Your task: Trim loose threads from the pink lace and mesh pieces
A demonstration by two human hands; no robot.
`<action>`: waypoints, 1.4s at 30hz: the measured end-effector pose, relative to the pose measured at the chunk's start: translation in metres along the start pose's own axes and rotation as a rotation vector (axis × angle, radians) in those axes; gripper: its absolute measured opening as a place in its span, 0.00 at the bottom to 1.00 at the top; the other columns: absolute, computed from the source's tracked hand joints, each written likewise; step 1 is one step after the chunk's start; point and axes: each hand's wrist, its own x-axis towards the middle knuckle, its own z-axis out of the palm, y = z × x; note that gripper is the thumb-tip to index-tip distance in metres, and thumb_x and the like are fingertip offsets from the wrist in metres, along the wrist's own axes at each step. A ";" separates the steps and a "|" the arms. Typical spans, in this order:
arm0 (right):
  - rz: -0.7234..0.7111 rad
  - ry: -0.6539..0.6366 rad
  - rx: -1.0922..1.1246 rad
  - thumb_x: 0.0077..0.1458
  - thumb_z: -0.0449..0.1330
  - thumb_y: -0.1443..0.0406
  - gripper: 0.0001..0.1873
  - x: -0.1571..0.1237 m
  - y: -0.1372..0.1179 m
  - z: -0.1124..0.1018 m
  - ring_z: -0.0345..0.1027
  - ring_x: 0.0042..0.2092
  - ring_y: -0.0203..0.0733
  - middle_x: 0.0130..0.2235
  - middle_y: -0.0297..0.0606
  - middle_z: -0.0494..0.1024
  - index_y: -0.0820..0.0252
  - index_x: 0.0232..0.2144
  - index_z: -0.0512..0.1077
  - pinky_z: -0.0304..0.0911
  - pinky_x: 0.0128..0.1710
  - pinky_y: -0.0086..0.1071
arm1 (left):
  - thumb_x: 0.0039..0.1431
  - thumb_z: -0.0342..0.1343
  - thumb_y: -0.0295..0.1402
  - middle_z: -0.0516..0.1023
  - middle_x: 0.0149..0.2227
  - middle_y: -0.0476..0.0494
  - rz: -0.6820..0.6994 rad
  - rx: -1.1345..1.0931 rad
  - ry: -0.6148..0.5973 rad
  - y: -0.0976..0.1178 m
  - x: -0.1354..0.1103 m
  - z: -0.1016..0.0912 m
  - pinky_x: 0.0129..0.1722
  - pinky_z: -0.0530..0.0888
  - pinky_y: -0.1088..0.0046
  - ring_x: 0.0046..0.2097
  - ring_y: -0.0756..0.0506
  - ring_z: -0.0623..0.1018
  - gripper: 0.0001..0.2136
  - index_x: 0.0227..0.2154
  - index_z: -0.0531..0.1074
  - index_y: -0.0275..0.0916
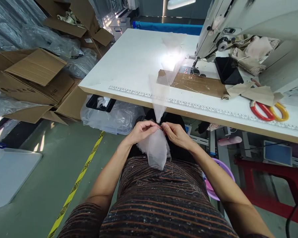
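Observation:
Close in front of my waist, my left hand (144, 131) and my right hand (175, 133) nearly meet, both pinching a gathered part of a sheer white fabric (157, 148). One end of this fabric droops over my lap. Its other end (161, 94) runs up from the fingers across the table edge, onto the white tabletop toward the sewing machine. Something small and dark shows between the fingertips, too small to name. The sewing machine's needle and presser foot (194, 67) stand beyond my hands to the right.
Red and yellow scissors (269, 110) lie on the white table (136, 49) near a printed ruler strip, with a black phone (228, 70) and fabric scraps behind. Cardboard boxes (32, 79) stand at left. A plastic-covered bin (114, 117) sits beneath the table edge, and a purple basket (222, 168) at lower right.

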 end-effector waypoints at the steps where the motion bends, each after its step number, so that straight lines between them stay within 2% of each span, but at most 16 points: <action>1: -0.012 -0.004 -0.003 0.66 0.43 0.41 0.32 0.002 0.000 0.001 0.54 0.25 0.34 0.22 0.30 0.63 0.58 0.24 0.65 0.49 0.27 0.31 | 0.56 0.64 0.48 0.82 0.33 0.42 0.001 0.013 0.007 0.000 0.000 -0.001 0.36 0.74 0.72 0.34 0.47 0.78 0.17 0.34 0.81 0.36; 7: -0.006 0.060 -0.045 0.66 0.44 0.43 0.31 0.009 0.001 0.004 0.56 0.25 0.35 0.23 0.32 0.68 0.59 0.26 0.70 0.51 0.28 0.31 | 0.58 0.63 0.46 0.81 0.32 0.43 0.032 0.043 0.035 0.001 0.001 -0.002 0.36 0.71 0.73 0.33 0.48 0.75 0.16 0.32 0.81 0.35; 10: 0.002 0.051 -0.030 0.67 0.44 0.44 0.30 0.005 0.000 0.004 0.57 0.26 0.35 0.25 0.33 0.70 0.59 0.30 0.71 0.51 0.28 0.31 | 0.58 0.63 0.45 0.79 0.30 0.44 0.030 0.041 0.038 0.002 0.000 -0.002 0.34 0.70 0.74 0.31 0.49 0.74 0.15 0.32 0.80 0.35; 14: -0.030 0.017 -0.087 0.68 0.44 0.45 0.29 0.003 -0.003 0.005 0.56 0.26 0.35 0.24 0.32 0.68 0.58 0.27 0.67 0.49 0.27 0.31 | 0.58 0.62 0.45 0.77 0.28 0.46 0.006 0.039 0.040 0.002 -0.001 -0.001 0.31 0.68 0.75 0.31 0.49 0.72 0.15 0.30 0.79 0.35; 18: -0.014 0.086 -0.177 0.67 0.46 0.45 0.28 0.004 -0.003 0.008 0.53 0.25 0.35 0.22 0.31 0.64 0.56 0.24 0.64 0.46 0.27 0.32 | 0.57 0.62 0.45 0.74 0.26 0.49 -0.010 0.056 0.038 0.002 -0.002 0.001 0.29 0.66 0.76 0.29 0.51 0.69 0.16 0.27 0.76 0.35; 21: 0.020 0.108 -0.072 0.66 0.48 0.45 0.26 -0.002 0.000 0.013 0.54 0.26 0.35 0.23 0.30 0.64 0.56 0.26 0.65 0.49 0.28 0.31 | 0.59 0.61 0.44 0.77 0.28 0.47 0.003 0.079 0.035 0.002 -0.003 0.002 0.31 0.68 0.75 0.30 0.50 0.72 0.15 0.29 0.77 0.35; 23: 0.045 0.077 0.066 0.62 0.54 0.44 0.23 -0.010 0.003 0.020 0.56 0.28 0.35 0.26 0.30 0.66 0.56 0.31 0.65 0.53 0.28 0.30 | 0.61 0.59 0.44 0.79 0.32 0.44 0.023 0.114 0.038 0.002 -0.004 0.002 0.34 0.70 0.74 0.34 0.48 0.75 0.15 0.32 0.78 0.35; 26: 0.082 0.006 0.214 0.54 0.63 0.45 0.23 -0.025 0.011 0.033 0.57 0.30 0.35 0.29 0.30 0.66 0.56 0.33 0.64 0.56 0.28 0.29 | 0.64 0.56 0.43 0.81 0.35 0.44 0.061 0.284 0.072 0.000 -0.006 0.002 0.38 0.72 0.73 0.37 0.46 0.77 0.14 0.36 0.78 0.36; 30: 0.147 -0.036 0.187 0.57 0.60 0.48 0.19 -0.041 0.029 0.043 0.56 0.29 0.36 0.28 0.30 0.65 0.56 0.29 0.62 0.56 0.28 0.30 | 0.68 0.52 0.38 0.81 0.37 0.43 0.117 0.711 0.096 -0.015 -0.006 0.008 0.44 0.72 0.67 0.39 0.43 0.78 0.12 0.38 0.78 0.39; 32: 0.196 0.010 0.043 0.55 0.61 0.49 0.19 -0.044 0.037 0.042 0.55 0.27 0.36 0.26 0.29 0.64 0.55 0.28 0.61 0.53 0.28 0.30 | 0.68 0.51 0.38 0.79 0.44 0.38 0.150 0.926 0.151 -0.027 -0.006 0.015 0.50 0.70 0.60 0.46 0.39 0.76 0.12 0.43 0.78 0.38; 34: 0.225 0.131 -0.102 0.53 0.62 0.48 0.20 -0.044 0.042 0.036 0.56 0.27 0.36 0.26 0.30 0.66 0.54 0.28 0.61 0.53 0.28 0.31 | 0.68 0.51 0.39 0.75 0.51 0.34 0.176 1.054 0.206 -0.040 -0.008 0.021 0.55 0.67 0.53 0.53 0.35 0.73 0.14 0.48 0.76 0.37; 36: 0.214 0.264 -0.147 0.53 0.62 0.46 0.21 -0.039 0.041 0.029 0.58 0.28 0.37 0.28 0.32 0.68 0.55 0.28 0.63 0.54 0.30 0.32 | 0.68 0.51 0.41 0.72 0.55 0.32 0.195 1.061 0.154 -0.052 -0.011 0.025 0.57 0.66 0.51 0.56 0.34 0.71 0.17 0.51 0.74 0.37; 39: 0.149 0.359 0.003 0.56 0.60 0.44 0.22 -0.021 0.030 0.019 0.60 0.28 0.37 0.28 0.32 0.69 0.57 0.35 0.69 0.58 0.30 0.32 | 0.67 0.53 0.44 0.71 0.57 0.33 0.202 0.981 -0.030 -0.064 -0.018 0.030 0.59 0.67 0.51 0.59 0.35 0.70 0.20 0.53 0.73 0.36; 42: 0.115 0.372 0.239 0.53 0.62 0.42 0.30 0.005 0.012 0.017 0.59 0.27 0.36 0.24 0.29 0.68 0.62 0.44 0.73 0.59 0.29 0.31 | 0.64 0.56 0.47 0.71 0.59 0.33 0.186 0.965 -0.077 -0.071 -0.022 0.034 0.61 0.66 0.49 0.61 0.33 0.69 0.22 0.54 0.73 0.38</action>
